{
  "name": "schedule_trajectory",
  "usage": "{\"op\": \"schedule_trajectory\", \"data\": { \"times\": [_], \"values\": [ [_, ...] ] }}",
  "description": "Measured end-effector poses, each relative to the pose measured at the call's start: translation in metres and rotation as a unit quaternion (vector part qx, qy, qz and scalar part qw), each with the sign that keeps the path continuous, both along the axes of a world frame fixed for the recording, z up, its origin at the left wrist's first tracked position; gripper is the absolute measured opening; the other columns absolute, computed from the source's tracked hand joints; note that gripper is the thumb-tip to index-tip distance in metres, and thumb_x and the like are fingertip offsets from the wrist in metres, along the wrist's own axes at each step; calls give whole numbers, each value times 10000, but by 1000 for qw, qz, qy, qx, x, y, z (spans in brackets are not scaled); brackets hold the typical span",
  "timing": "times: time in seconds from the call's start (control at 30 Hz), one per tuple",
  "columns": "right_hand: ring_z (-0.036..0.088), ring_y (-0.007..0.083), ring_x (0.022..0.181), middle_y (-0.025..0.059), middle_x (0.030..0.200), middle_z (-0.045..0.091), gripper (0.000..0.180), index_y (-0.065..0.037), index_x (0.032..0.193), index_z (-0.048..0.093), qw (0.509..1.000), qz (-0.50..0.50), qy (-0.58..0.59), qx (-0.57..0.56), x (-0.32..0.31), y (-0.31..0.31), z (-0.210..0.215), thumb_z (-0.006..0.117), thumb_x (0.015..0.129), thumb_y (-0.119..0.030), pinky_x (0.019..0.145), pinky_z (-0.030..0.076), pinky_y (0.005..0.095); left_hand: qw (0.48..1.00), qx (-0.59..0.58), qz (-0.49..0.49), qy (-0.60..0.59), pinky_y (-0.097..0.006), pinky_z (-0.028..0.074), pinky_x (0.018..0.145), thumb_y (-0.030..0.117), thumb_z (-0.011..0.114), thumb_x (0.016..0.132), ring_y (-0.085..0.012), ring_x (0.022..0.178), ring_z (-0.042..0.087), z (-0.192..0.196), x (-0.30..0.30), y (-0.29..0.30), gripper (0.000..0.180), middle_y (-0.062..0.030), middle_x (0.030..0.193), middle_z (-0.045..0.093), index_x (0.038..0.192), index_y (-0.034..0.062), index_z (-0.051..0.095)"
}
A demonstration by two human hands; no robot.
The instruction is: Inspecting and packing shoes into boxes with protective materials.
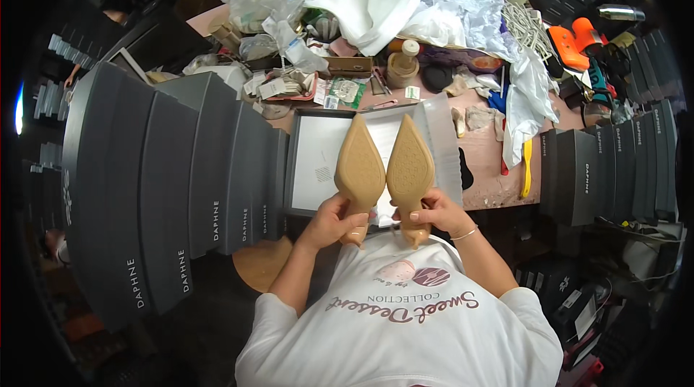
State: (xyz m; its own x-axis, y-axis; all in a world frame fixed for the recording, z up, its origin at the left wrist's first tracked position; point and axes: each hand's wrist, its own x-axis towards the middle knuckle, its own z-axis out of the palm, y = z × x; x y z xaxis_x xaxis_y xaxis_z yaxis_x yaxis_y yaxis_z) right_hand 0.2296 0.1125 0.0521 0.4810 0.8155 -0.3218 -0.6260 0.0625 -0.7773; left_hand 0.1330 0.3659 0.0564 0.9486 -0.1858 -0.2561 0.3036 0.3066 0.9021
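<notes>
Two tan pointed high-heeled shoes are held side by side, soles up and toes pointing away from me. My left hand [341, 222] is closed around the heel end of the left shoe [360, 170]. Likewise, my right hand [439, 215] grips the right shoe [410, 166] near its heel. The two soles nearly touch at their widest part. Beneath and beyond them lies an open dark-rimmed shoebox [307, 163] with a white inside. Translucent wrapping sheet [444, 141] spreads over its right side.
Tall stacks of dark grey shoeboxes [210, 163] rise at the left, with more boxes [578, 170] at the right. The pink tabletop [491, 188] carries a yellow-handled tool [527, 170], a pump bottle [403, 65], crumpled white paper [369, 7] and an orange tape dispenser-like object [567, 47].
</notes>
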Motion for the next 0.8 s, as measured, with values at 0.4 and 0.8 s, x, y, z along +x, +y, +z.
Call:
{"op": "schedule_trajectory", "data": {
  "times": [0.4, 0.8],
  "values": [
    [492, 187, 1153, 134, 1357, 403, 531, -55, 1323, 454, 851, -136, -399, -313, 30, 1, -28, 676, 857, -181, 922, 438, 313, 989, 98, -44, 106, -303, 526, 811, 9, 624, 856, -178, 935, 642, 10, 11, 5, 405, -88, 1101, 602, 1236, -16, 487],
    [658, 246, 874, 176, 921, 645, 393, -45, 1207, 539, 917, 85, -309, -239, 52, 8, 24, 567, 928, -320, 734, 513, 347, 955, -253, -9, 155, -461, 458, 945, 501, 549, 871, -299, 1113, 543, -24, 56, -70, 780, -181, 1350, 444, 1446, 56, 266]
  ]
}}
